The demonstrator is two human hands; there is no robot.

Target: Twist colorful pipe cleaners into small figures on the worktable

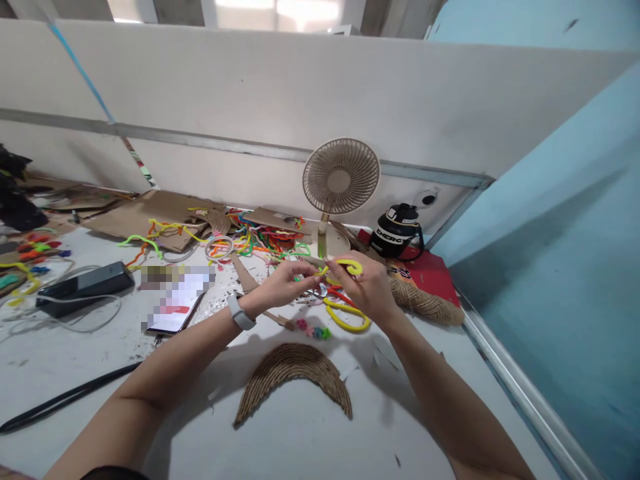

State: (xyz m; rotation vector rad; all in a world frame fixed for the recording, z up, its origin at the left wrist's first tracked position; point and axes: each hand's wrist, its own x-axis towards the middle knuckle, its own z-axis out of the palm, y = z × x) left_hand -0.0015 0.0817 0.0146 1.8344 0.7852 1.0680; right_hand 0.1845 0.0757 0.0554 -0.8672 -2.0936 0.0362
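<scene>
Above the table, my left hand [283, 288] pinches one end of a yellow fuzzy pipe cleaner [354, 265]. The fingers of my right hand [371, 285] are closed on the same strand, and its curled end shows over them. Just under my hands lie scissors [349, 327] with yellow and red handles, partly hidden. A short row of small coloured fuzzy pieces [314, 331] rests on the table nearer to me. In front of it is a crescent [295, 363] covered in rows of brown twine.
A small fan [341, 177] stands at the back, with a black jug [395, 232] to its right. A twine roll [425, 303] lies by a red packet [435, 272]. Leftward are tangled pipe cleaners [260, 235], cardboard [135, 217], a phone [183, 303] and a black power brick [85, 288] with cables.
</scene>
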